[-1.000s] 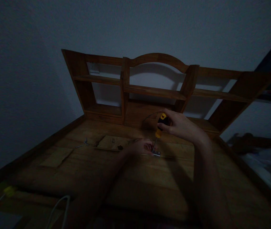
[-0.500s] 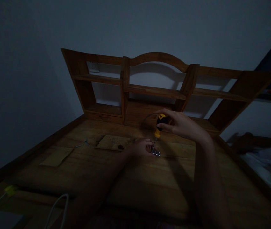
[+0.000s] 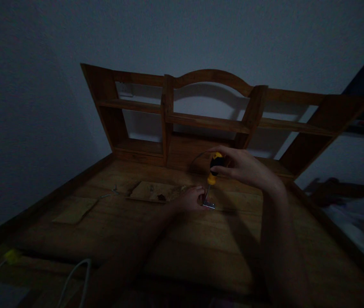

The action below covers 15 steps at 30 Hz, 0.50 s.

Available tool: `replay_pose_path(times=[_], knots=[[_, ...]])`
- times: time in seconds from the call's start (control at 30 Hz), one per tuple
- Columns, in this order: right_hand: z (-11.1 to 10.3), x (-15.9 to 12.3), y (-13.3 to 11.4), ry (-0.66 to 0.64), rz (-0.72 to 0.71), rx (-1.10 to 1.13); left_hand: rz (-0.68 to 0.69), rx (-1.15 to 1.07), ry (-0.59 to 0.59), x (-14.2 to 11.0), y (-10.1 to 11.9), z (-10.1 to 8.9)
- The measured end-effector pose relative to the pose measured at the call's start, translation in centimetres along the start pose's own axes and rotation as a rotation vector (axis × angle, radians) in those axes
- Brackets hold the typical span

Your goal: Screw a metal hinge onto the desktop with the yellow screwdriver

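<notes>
My right hand [image 3: 241, 167] is closed round the handle of a yellow and black screwdriver [image 3: 211, 178], which stands nearly upright with a slight tilt. Its shaft runs down to a small, shiny metal piece [image 3: 209, 205] low over the wooden desktop [image 3: 182, 239]. At the left end of that piece, the bent fingers of my left hand [image 3: 190, 199] grip it, close beside the screwdriver's tip. The exact point where tip and metal meet is too dark and small to make out.
A wooden shelf unit [image 3: 207, 124] stands along the back against the wall. Left of my hands lie a torn piece of cardboard [image 3: 149, 191], a flat brown piece [image 3: 74, 209] and small metal bits [image 3: 113, 191]. A white cable [image 3: 87, 273] loops at the front left.
Both hands stay almost in place, with the screwdriver still in my right hand. The metal piece's shine has shifted slightly, and the view has moved a little.
</notes>
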State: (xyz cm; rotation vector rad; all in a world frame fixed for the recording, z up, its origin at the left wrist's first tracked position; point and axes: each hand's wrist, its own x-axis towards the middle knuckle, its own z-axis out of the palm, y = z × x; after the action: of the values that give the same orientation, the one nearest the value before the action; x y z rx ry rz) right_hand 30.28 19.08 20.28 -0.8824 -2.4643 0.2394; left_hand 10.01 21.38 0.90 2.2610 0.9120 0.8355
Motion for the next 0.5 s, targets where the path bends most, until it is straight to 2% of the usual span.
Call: replay_pose_path(times=[0.27, 0.4, 0.5], knots=[[0.45, 0.43, -0.25, 0.082, 0.024, -0.117, -0.018, 0.086, 0.021, -0.05, 0.1, 0.01], [0.31, 0.26, -0.41, 0.034, 0.018, -0.075, 0.003, 0.062, 0.032, -0.05, 0.21, 0.02], [0.02, 0.05, -0.47, -0.016, 0.063, -0.021, 0.015, 0.055, 0.027, -0.05, 0.29, 0.01]])
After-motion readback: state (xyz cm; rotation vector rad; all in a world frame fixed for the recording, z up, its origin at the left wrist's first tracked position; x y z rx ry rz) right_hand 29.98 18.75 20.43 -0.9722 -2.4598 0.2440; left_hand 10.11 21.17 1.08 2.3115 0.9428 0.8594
